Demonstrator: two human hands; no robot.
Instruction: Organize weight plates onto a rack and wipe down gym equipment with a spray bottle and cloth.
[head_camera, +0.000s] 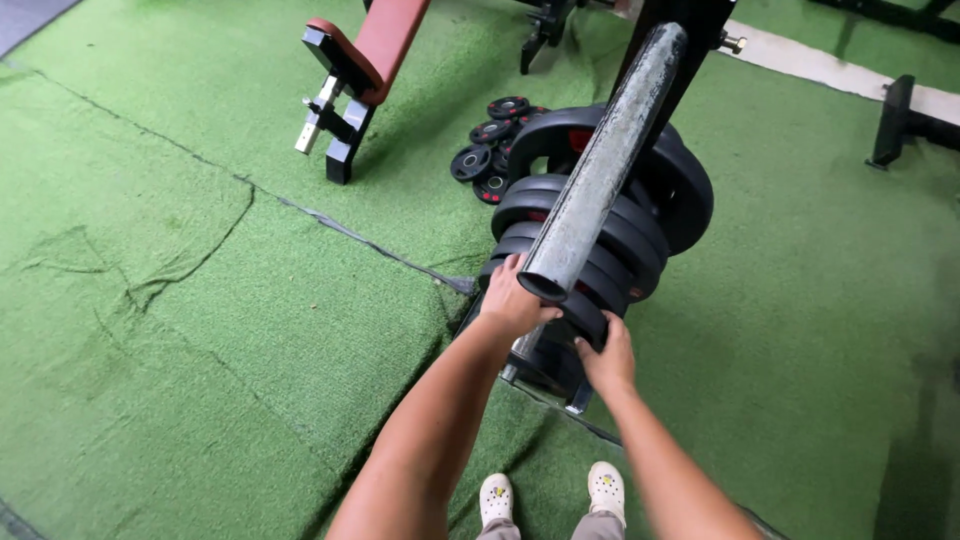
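Both bare arms reached forward from the bottom of the head view toward a stack of black weight plates (600, 240) stored on a rack. The left hand (512, 300) lay at about seven o'clock from the stack's middle, wrist straight, its fingers curled together over the rim of the nearest plate (585, 312), close under the open end of a worn grey steel tube (600, 165). The right hand (607, 358) sat lower, near six o'clock, fingers folded onto the same plate's lower edge, thumb tucked along the side. The fingertips of both hands were hidden behind the plate, so the grip looked like a clamp on it, though that could not be told for sure.

The tube slanted from one o'clock down toward the hands, crossing in front of the plates. Some plates carried small red patches on their faces, too blurred to make out.

At eleven o'clock from the stack, several small black discs with red marks (492, 148) lay on the green turf (180, 300). Farther toward eleven stood a bench with a dull red pad (375, 45) on a black frame. At six o'clock, just below the arms, two white clogs (550, 495) showed on the turf.
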